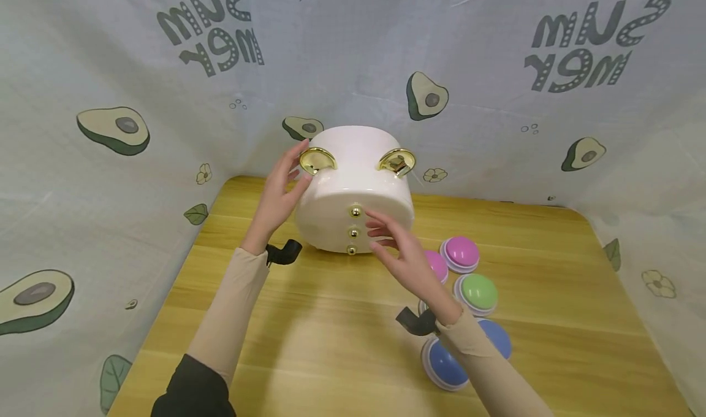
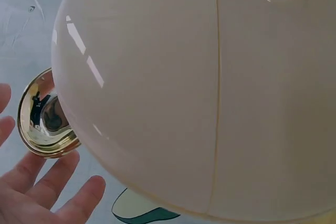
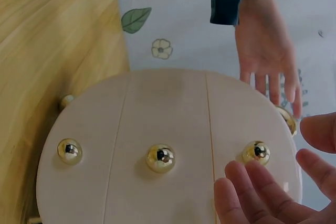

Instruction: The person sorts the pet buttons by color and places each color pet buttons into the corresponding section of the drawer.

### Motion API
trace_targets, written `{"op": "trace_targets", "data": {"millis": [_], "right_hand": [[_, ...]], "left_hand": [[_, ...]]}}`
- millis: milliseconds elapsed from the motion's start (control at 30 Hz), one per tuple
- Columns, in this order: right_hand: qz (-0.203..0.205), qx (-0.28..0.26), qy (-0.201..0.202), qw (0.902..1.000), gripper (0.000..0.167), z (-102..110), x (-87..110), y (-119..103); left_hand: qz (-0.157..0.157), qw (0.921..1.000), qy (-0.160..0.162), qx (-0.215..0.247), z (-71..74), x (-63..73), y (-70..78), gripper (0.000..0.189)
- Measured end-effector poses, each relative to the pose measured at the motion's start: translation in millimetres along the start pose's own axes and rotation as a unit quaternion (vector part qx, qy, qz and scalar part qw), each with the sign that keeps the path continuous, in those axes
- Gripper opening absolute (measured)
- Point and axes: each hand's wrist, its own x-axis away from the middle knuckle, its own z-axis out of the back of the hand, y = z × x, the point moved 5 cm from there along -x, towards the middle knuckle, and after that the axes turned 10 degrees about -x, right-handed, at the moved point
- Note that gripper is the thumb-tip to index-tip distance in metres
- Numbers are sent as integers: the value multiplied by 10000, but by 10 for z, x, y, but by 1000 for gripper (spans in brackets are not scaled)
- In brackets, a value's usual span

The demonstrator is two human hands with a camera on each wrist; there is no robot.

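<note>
A glossy white rounded box (image 1: pixel 325 218) stands at the back of the wooden table, its front carrying gold round knobs (image 1: pixel 355 211) in a column. Thin seams between the knobs divide that front. Two gold ear-shaped pieces stick out from its top: a left ear (image 1: pixel 317 159) and a right ear (image 1: pixel 397 161). My left hand (image 1: pixel 276 196) is beside the left ear, fingers extended around its outer edge; whether the fingertips touch it I cannot tell. Before the box front, my right hand (image 1: pixel 405 254) has loosely bent fingers close to the top knob (image 3: pixel 256 152), with nothing held.
Right of the box, domed push buttons lie on the table: a pink button (image 1: pixel 462 252), a green button (image 1: pixel 479 292), a blue button (image 1: pixel 448 363) and others partly behind the right arm. A printed avocado cloth (image 1: pixel 353 49) hangs behind and beside the table (image 1: pixel 551 270).
</note>
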Motion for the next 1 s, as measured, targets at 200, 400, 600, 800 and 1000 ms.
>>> {"op": "trace_targets", "data": {"millis": [200,400,600,800,1000], "right_hand": [[-191,-306,-337,9988,51,-42,-56,180],[-277,-596,-542,9964,51,-56,-94,237],[-337,-1155,-740,9900,52,-76,-172,297],[-440,-1375,-788,9864,51,-70,-218,337],[-644,-1438,-800,9843,53,-81,-238,384]], "left_hand": [[16,9990,-355,260,25,-53,187,51],[28,9977,-597,319,59,-76,275,51],[56,9960,-718,527,62,-101,211,55],[294,9899,-1094,848,19,-109,75,69],[379,9847,-1483,834,-38,-102,-25,80]]}}
